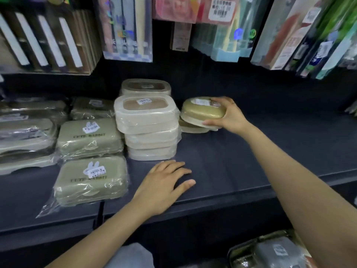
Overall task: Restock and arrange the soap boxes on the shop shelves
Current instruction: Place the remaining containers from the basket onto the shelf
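Fingers of the right hand [229, 115] clasp an olive soap box [202, 110] atop another beside the cream stack [148, 128], mid-stacking; the left hand [164, 182] rests flat on the shelf [222, 161], so squaring comes next.

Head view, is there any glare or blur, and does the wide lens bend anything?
Head view: glare streaks the plastic wrap on the green soap boxes; the hanging packets up top are blurred; the shelf edge bows with the wide lens.

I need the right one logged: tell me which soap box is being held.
The olive oval soap box, right of the cream stack: the right hand grips it; all others lie untouched.
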